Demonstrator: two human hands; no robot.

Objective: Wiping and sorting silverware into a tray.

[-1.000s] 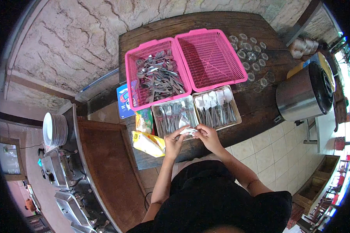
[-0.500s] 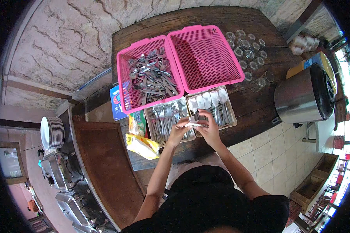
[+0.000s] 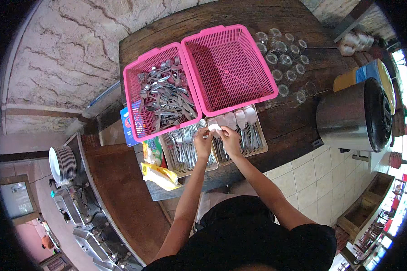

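Note:
My left hand (image 3: 203, 142) and my right hand (image 3: 230, 142) meet over the upper left part of the right cream tray (image 3: 266, 145). Between their pinched fingertips is a small white paper napkin (image 3: 215, 127); whether cutlery is inside it is hidden. Beside it in that tray lie several cutlery sets, their far ends wrapped in white paper (image 3: 240, 118) and their metal handles (image 3: 253, 137) pointing toward me. The left cream tray (image 3: 196, 172) holds loose forks and other cutlery (image 3: 182, 147), partly covered by my left hand.
Behind the trays stand a pink basket (image 3: 130, 97) heaped with cutlery and a second pink basket (image 3: 233, 67) with nothing visible inside. Glasses (image 3: 286, 59) cluster at the right, near a large steel pot (image 3: 346, 119). A yellow packet (image 3: 160, 177) lies at the table's left corner.
Both hands have moved away from me and slightly left, carrying the white napkin from the trays' near side to the row of wrapped sets. The whole view has shifted slightly.

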